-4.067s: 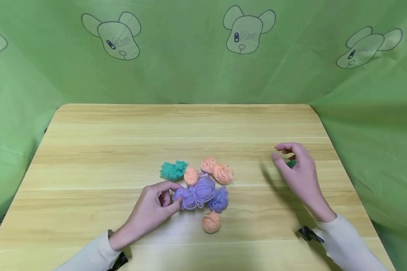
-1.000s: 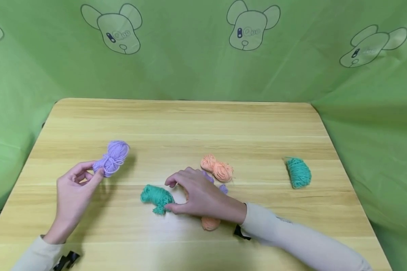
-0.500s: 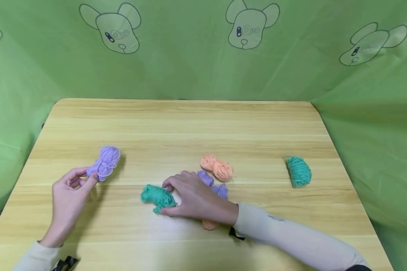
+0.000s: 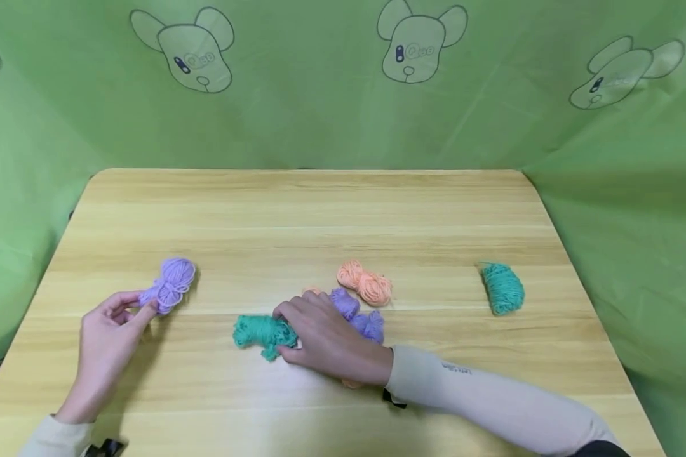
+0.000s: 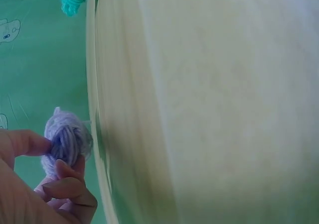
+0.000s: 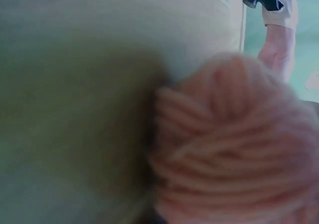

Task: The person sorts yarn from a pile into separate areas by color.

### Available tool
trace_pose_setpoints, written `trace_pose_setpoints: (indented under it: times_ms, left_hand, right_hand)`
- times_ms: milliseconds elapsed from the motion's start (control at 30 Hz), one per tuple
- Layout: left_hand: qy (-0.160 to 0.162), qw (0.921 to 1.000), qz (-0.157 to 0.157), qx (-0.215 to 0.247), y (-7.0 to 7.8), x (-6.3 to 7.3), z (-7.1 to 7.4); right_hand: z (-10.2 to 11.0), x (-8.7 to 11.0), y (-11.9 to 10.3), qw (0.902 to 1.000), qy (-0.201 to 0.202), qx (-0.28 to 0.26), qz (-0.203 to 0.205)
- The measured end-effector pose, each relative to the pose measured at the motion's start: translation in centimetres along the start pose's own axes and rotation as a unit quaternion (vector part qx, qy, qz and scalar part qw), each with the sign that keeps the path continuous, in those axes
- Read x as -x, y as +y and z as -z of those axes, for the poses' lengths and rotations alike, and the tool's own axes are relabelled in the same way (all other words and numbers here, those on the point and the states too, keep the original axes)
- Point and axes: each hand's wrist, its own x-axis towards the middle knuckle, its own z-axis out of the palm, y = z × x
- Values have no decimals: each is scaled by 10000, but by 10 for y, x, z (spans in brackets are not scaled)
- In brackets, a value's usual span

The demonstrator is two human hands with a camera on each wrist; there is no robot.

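In the head view my left hand (image 4: 108, 346) pinches the near end of a purple yarn skein (image 4: 176, 276) tied in the middle, low over the table's left side. The left wrist view shows thumb and fingers closed on that purple yarn (image 5: 70, 139). My right hand (image 4: 328, 339) reaches across to the centre and grips the right end of a teal yarn bundle (image 4: 260, 331) between thumb and fingers. The hand covers that end. A peach yarn ball (image 6: 234, 149) fills much of the right wrist view, and the right hand's fingers are hidden there.
A peach skein (image 4: 366, 284) lies behind my right hand, with purple yarn (image 4: 368, 325) beside its wrist. Another teal bundle (image 4: 503, 289) sits apart at the right. Peach yarn shows partly around the hand. Green cloth (image 4: 320, 120) hangs behind the wooden table (image 4: 297, 209).
My left hand carried the purple skein from the pile to the left, and lowers it. My right hand left the teal bundle at the right and closed on the other teal bundle, which shifted slightly.
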Motion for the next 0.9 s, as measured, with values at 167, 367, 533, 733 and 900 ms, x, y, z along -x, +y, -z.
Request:
trace_pose_setpoints:
  times_ms: [167, 367, 533, 733, 900]
  left_hand:
    - [-147, 9993, 97, -328, -1, -2, 2]
    - [-330, 9972, 177, -643, -4, -4, 3]
    - [-474, 9948, 160, -892, -8, -5, 5]
    - [-298, 9940, 27, -1054, -7, -2, 4]
    - [-143, 9948, -30, -1004, -6, 1, 5]
  right_hand:
    - [-5, 0, 1, 9999, 133, -78, 69]
    - [-8, -1, 4, 9992, 283, -207, 191]
    - [-6, -3, 6, 9985, 394, -268, 253]
    - [-5, -3, 8, 9971, 474, -463, 366]
    - [-4, -2, 10, 9950, 636, -703, 301]
